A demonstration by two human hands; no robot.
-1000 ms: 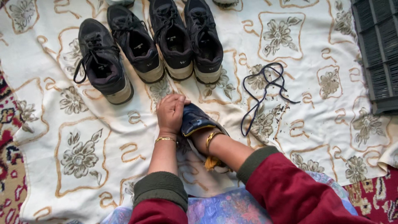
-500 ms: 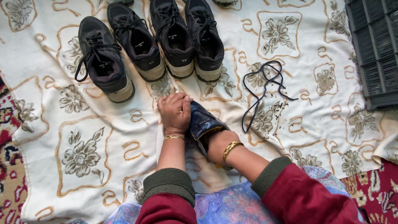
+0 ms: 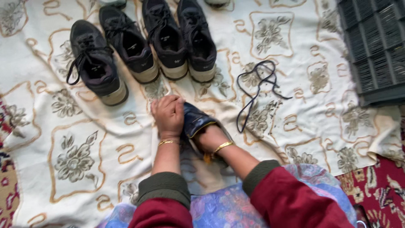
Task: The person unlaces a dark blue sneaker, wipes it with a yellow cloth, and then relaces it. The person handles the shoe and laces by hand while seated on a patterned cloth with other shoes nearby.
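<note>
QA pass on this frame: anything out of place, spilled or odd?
Yes. A loose dark lace lies tangled on the cloth, out of any shoe, with dark crumbs scattered beside it. The leftmost shoe sits angled away from the other three. The right hand is inside a blue shoe.

Lying on a floral cream cloth: four dark sneakers, a loose dark lace; sitting nearby, a grey crate.

The right hand is buried inside the dark blue shoe, fingers hidden. The left hand covers the shoe's toe. Beyond the hands, the top edge crops two shoes' toes.
</note>
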